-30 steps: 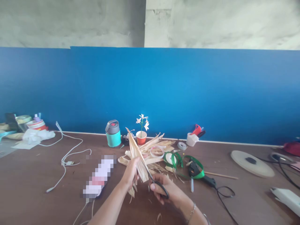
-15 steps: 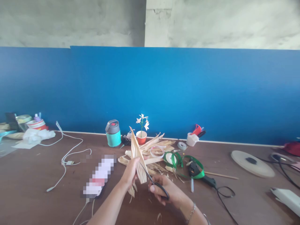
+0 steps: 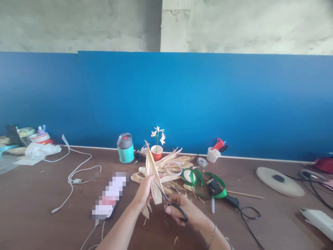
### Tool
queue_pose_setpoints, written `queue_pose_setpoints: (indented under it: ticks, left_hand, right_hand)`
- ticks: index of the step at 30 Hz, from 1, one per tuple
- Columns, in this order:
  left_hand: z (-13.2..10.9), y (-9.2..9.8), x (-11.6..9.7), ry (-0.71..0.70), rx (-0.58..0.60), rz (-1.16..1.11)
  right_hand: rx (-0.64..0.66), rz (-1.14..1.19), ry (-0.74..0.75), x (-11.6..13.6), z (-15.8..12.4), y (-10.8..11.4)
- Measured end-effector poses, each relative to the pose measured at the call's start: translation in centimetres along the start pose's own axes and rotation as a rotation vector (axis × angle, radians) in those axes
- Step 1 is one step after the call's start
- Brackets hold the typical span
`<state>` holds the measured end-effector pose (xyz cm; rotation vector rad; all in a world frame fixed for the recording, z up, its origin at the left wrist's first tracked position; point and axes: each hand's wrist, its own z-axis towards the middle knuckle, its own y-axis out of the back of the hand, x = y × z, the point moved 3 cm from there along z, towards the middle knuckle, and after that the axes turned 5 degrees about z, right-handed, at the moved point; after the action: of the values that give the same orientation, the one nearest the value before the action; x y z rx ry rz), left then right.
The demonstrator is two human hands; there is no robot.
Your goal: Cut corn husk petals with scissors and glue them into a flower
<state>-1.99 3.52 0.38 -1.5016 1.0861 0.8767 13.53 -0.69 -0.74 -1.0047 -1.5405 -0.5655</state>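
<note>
left hand (image 3: pixel 143 193): closed around dry, papery, pointed husk (image 3: pixel 151 170), upright | right hand (image 3: pixel 182 211): fingers through black-handled scissors (image 3: pixel 170 203), blades at husk | brown counter (image 3: pixel 39 205)

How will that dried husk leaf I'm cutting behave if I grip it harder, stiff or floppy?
The dried husk leaf stands nearly upright from the left hand, so it is probably fairly stiff. It looks thin and papery, likely very light. Slivers lie on the table near the scissors in the right hand, so it may split or crack easily.
</note>
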Motion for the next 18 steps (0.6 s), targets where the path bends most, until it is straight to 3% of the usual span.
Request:
queue_pose_setpoints:
  ticks: [3, 9, 13, 18]
  left_hand:
    - [0.0, -0.2, 0.1, 0.044, 0.084, 0.025]
    - [0.2, 0.0, 0.3, 0.047, 0.058, -0.019]
    - [0.4, 0.6, -0.1, -0.059, -0.054, -0.016]
    - [0.5, 0.8, -0.6, -0.148, -0.025, -0.011]
  right_hand:
    - [0.005, 0.010, 0.001, 0.1, 0.0, 0.0]
    - [-0.008, 0.002, 0.018, 0.2, 0.1, 0.2]
    - [-0.025, -0.039, 0.012, 0.3, 0.0, 0.3]
    - [-0.071, -0.062, -0.004, 0.2, 0.0, 0.4]
